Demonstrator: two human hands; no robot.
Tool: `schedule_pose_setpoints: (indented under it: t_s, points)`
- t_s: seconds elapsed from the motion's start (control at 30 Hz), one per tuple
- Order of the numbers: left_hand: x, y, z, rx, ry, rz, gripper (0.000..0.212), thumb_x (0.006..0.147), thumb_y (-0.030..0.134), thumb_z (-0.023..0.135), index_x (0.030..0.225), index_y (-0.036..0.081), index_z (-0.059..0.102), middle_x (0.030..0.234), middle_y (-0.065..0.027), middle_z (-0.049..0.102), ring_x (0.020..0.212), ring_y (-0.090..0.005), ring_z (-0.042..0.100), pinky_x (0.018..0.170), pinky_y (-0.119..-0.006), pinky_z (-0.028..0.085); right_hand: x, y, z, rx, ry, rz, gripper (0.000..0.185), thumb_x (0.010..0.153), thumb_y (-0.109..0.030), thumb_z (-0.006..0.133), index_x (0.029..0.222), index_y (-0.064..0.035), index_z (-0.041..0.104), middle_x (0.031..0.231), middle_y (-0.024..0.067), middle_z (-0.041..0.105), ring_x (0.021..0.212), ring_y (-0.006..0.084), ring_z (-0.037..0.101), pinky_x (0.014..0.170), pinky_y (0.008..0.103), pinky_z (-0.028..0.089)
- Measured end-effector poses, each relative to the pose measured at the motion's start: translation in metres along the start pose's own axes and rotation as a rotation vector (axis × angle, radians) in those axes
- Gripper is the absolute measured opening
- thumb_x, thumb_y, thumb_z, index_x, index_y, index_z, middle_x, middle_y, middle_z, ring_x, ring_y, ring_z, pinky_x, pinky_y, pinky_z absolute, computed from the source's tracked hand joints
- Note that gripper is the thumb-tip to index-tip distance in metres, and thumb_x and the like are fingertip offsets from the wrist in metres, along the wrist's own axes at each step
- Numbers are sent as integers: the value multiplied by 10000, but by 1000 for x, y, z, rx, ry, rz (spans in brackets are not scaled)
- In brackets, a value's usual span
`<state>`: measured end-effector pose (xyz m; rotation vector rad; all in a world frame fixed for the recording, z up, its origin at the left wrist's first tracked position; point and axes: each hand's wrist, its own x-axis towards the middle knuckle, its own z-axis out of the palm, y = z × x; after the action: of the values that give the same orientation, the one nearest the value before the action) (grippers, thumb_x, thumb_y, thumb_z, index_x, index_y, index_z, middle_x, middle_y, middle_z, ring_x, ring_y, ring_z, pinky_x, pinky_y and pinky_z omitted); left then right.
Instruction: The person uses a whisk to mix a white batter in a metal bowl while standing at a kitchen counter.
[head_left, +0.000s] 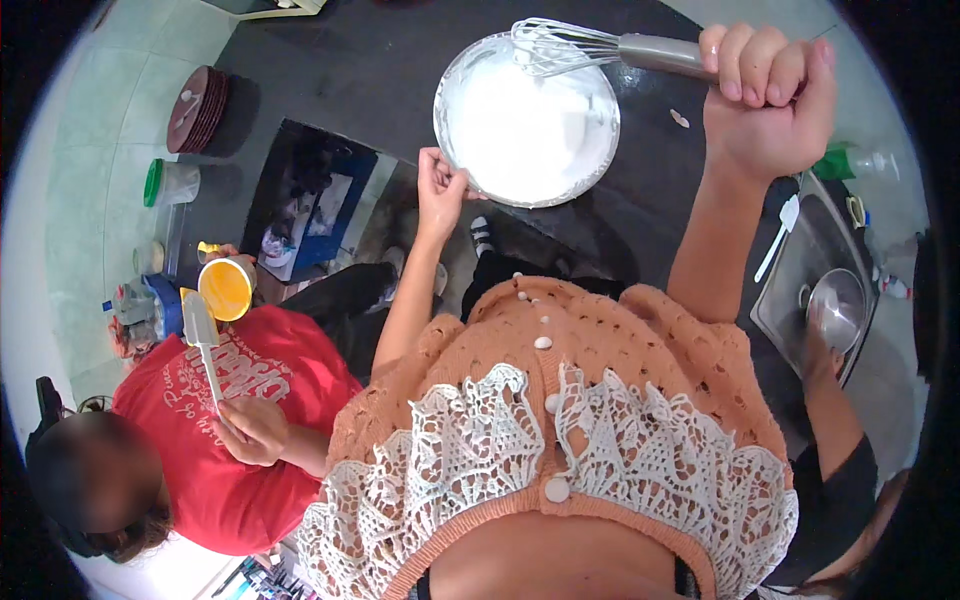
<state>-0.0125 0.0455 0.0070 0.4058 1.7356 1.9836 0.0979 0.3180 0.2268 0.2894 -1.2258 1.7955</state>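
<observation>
A round bowl (444, 135) of bright white, creamy mixture (525, 135) is in front of me at the counter's front edge. With fingers and thumb, my left hand (442, 184) grips its near-left rim. Raised at the right, my right hand (772, 97) is wrapped around the metal handle of a balloon whisk (660, 56). The whisk lies level, its wire loops (559, 46) over the far rim and traces of white on them. Glare washes out the surface of the mixture, and the bowl's outer wall is mostly hidden.
At left, a person in a red shirt (247, 390) holds a spatula (201, 322) and a tub of yellow mixture (226, 289). Stacked brown plates (196, 112) stand on the dark counter (337, 75). Right, another person's arm (825, 405) reaches to a metal bowl (836, 311) in the sink (802, 247).
</observation>
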Motion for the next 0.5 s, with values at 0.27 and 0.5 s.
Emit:
schedule_pose_setpoints:
  t_s: [0.27, 0.5]
  points:
    - [-9, 8, 9, -119, 52, -153, 234, 861, -39, 453, 1035, 65, 339, 925, -88, 582, 721, -164, 640, 578, -315, 596, -19, 59, 9, -295, 175, 121, 462, 963, -208, 439, 526, -100, 336, 475, 17, 366, 422, 131, 321, 460, 307, 311]
    - [-22, 8, 28, -207, 110, -232, 215, 866, -57, 422, 1006, 70, 321, 941, -118, 599, 765, -185, 660, 606, -332, 607, -39, 105, -46, -118, 435, 346, 526, 940, -263, 532, 483, -85, 341, 426, 15, 344, 381, 118, 322, 408, 278, 290]
